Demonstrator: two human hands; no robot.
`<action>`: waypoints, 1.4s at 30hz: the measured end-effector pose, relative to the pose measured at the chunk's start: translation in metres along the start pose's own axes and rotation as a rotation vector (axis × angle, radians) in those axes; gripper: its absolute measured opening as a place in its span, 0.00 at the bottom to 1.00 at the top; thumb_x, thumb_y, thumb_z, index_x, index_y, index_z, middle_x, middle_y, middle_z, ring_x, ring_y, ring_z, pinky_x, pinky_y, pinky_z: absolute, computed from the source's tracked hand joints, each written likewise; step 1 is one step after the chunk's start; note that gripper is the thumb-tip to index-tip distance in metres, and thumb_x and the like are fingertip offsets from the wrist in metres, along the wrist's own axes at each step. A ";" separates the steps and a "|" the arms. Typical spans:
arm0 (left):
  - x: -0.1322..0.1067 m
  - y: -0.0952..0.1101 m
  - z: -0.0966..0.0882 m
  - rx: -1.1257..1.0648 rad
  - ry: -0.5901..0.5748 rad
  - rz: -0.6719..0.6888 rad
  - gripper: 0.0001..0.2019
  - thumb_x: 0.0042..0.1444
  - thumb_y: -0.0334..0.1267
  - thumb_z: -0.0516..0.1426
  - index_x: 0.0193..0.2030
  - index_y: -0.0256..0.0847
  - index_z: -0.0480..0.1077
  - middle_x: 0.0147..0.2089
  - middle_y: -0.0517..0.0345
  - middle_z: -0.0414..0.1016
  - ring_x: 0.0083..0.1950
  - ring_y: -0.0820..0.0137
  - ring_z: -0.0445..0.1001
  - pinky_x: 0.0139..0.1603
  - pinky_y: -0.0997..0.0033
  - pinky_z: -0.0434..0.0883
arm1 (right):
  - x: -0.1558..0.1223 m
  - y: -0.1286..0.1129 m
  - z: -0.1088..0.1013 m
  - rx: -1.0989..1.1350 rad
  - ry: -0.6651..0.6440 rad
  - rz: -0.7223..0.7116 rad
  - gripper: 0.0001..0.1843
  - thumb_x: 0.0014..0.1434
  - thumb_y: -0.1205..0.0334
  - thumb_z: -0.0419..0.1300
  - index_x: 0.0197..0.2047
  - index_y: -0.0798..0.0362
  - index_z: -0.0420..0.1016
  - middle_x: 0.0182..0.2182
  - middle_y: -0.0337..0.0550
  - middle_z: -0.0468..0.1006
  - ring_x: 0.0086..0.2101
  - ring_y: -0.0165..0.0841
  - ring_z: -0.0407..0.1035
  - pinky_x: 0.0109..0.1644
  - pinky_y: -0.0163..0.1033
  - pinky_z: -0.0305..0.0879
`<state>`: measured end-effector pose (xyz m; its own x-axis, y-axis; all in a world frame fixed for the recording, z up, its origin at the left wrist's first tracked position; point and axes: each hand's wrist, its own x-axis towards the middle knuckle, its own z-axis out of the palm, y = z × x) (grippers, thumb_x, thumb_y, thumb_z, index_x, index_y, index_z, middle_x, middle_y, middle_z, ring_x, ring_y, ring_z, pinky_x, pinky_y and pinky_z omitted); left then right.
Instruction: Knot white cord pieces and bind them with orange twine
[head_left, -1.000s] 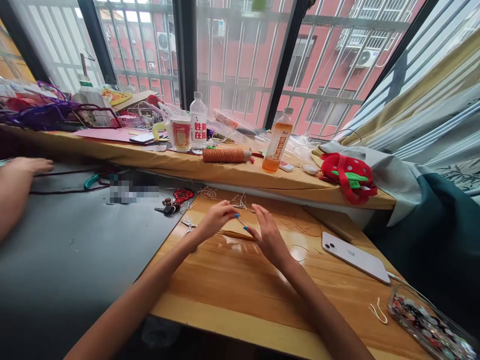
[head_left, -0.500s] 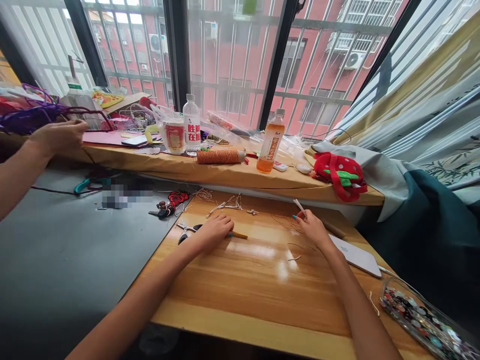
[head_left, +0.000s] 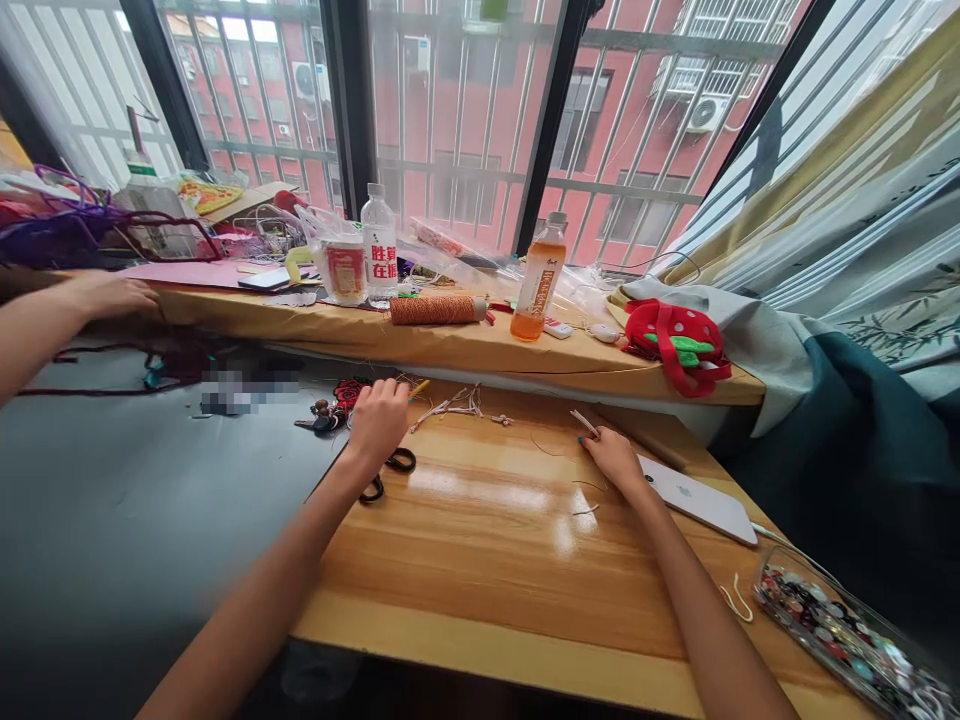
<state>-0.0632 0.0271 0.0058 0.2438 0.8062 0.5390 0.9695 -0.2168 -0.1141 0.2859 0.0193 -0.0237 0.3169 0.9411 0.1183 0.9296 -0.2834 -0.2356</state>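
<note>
My left hand [head_left: 377,418] is closed on a thin yellow stick [head_left: 419,388] whose tip pokes out toward the sill. It hovers over the far left of the wooden table [head_left: 487,570], just above black-handled scissors [head_left: 388,473]. My right hand [head_left: 615,455] rests on the table and pinches a short pale cord piece [head_left: 583,423] between its fingertips. Loose pale cord scraps [head_left: 454,405] lie between the two hands.
A white phone [head_left: 697,500] lies right of my right hand; a clear box of buttons [head_left: 847,635] sits at the near right. On the sill stand an orange thread spool [head_left: 436,310], two bottles [head_left: 536,278] and a strawberry bag [head_left: 679,345]. Another person's hand [head_left: 101,297] reaches at left.
My left hand has lifted the yellow stick and moved back and left, uncovering the scissors. My right hand has stayed near the phone with the cord piece. The other person's hand has dropped lower.
</note>
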 end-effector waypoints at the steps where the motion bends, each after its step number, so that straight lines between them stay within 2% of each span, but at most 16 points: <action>1: 0.000 -0.004 0.004 0.025 -0.021 -0.044 0.12 0.52 0.28 0.43 0.35 0.32 0.66 0.35 0.43 0.66 0.40 0.59 0.62 0.39 0.63 0.55 | 0.000 0.000 -0.001 0.019 0.001 -0.004 0.13 0.51 0.57 0.48 0.31 0.54 0.70 0.29 0.47 0.74 0.32 0.36 0.68 0.28 0.34 0.54; 6: -0.005 -0.015 0.026 0.066 -0.146 -0.112 0.13 0.50 0.25 0.43 0.33 0.28 0.68 0.35 0.40 0.68 0.41 0.58 0.62 0.38 0.64 0.55 | -0.001 -0.002 -0.011 0.127 0.076 -0.002 0.11 0.51 0.61 0.47 0.30 0.54 0.69 0.25 0.44 0.74 0.28 0.33 0.66 0.27 0.32 0.52; 10: -0.007 -0.013 0.029 0.075 -0.158 -0.164 0.14 0.51 0.26 0.42 0.34 0.28 0.67 0.37 0.39 0.67 0.42 0.58 0.62 0.38 0.64 0.55 | -0.002 -0.005 -0.011 0.206 0.146 -0.038 0.10 0.51 0.61 0.48 0.32 0.54 0.68 0.25 0.42 0.73 0.28 0.32 0.65 0.28 0.32 0.53; 15: -0.008 -0.012 0.027 0.066 -0.147 -0.180 0.13 0.51 0.28 0.42 0.35 0.27 0.66 0.38 0.38 0.66 0.44 0.56 0.61 0.39 0.63 0.55 | -0.001 -0.008 0.002 0.107 0.084 -0.144 0.08 0.50 0.61 0.51 0.34 0.54 0.67 0.33 0.45 0.73 0.34 0.34 0.66 0.32 0.33 0.54; 20: -0.008 -0.012 0.027 0.027 -0.169 -0.183 0.14 0.51 0.29 0.42 0.36 0.28 0.66 0.39 0.37 0.65 0.45 0.56 0.60 0.40 0.61 0.56 | 0.002 -0.008 0.008 0.042 0.070 -0.118 0.07 0.53 0.62 0.49 0.31 0.53 0.66 0.31 0.45 0.73 0.33 0.34 0.66 0.31 0.34 0.53; 28: -0.007 -0.004 0.015 0.028 -0.047 -0.197 0.12 0.51 0.29 0.43 0.36 0.28 0.65 0.39 0.37 0.63 0.46 0.54 0.58 0.45 0.58 0.53 | 0.000 -0.009 -0.015 0.063 0.254 -0.168 0.09 0.53 0.64 0.47 0.31 0.54 0.67 0.33 0.46 0.72 0.32 0.33 0.65 0.31 0.33 0.53; 31: -0.008 0.000 0.013 0.054 -0.022 -0.192 0.12 0.51 0.29 0.43 0.37 0.30 0.65 0.41 0.39 0.63 0.48 0.55 0.57 0.47 0.57 0.52 | -0.001 -0.005 -0.019 0.001 0.243 -0.163 0.11 0.53 0.64 0.46 0.30 0.54 0.69 0.31 0.46 0.72 0.32 0.34 0.65 0.31 0.34 0.52; 35: -0.009 0.000 0.011 0.045 0.013 -0.182 0.12 0.50 0.29 0.45 0.37 0.29 0.66 0.45 0.37 0.61 0.52 0.53 0.53 0.50 0.53 0.49 | 0.002 0.006 -0.021 -0.027 0.216 -0.088 0.12 0.53 0.63 0.47 0.30 0.54 0.70 0.32 0.47 0.72 0.33 0.35 0.65 0.31 0.34 0.52; 37: -0.007 0.003 0.010 0.002 0.042 -0.147 0.12 0.51 0.29 0.45 0.37 0.29 0.66 0.46 0.36 0.61 0.53 0.53 0.53 0.50 0.53 0.50 | 0.003 0.010 -0.022 -0.001 0.207 -0.038 0.11 0.52 0.63 0.47 0.30 0.54 0.70 0.32 0.47 0.73 0.33 0.36 0.65 0.30 0.35 0.52; 39: -0.005 0.014 0.008 -0.094 0.030 -0.038 0.12 0.53 0.30 0.43 0.38 0.30 0.65 0.46 0.39 0.62 0.50 0.56 0.57 0.48 0.57 0.54 | 0.005 0.012 -0.024 0.050 0.185 -0.024 0.12 0.53 0.61 0.46 0.29 0.54 0.69 0.31 0.47 0.73 0.33 0.36 0.66 0.30 0.35 0.53; 42: -0.004 0.055 0.011 -0.329 -0.108 0.307 0.14 0.56 0.32 0.41 0.37 0.33 0.66 0.43 0.46 0.66 0.45 0.65 0.63 0.46 0.67 0.59 | 0.005 0.008 -0.023 0.210 0.135 -0.082 0.16 0.55 0.59 0.42 0.27 0.53 0.67 0.27 0.44 0.73 0.30 0.34 0.66 0.31 0.34 0.54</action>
<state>-0.0101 0.0180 -0.0116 0.5367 0.7261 0.4297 0.7966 -0.6040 0.0256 0.2992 0.0173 -0.0030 0.2777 0.9221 0.2695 0.8981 -0.1496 -0.4136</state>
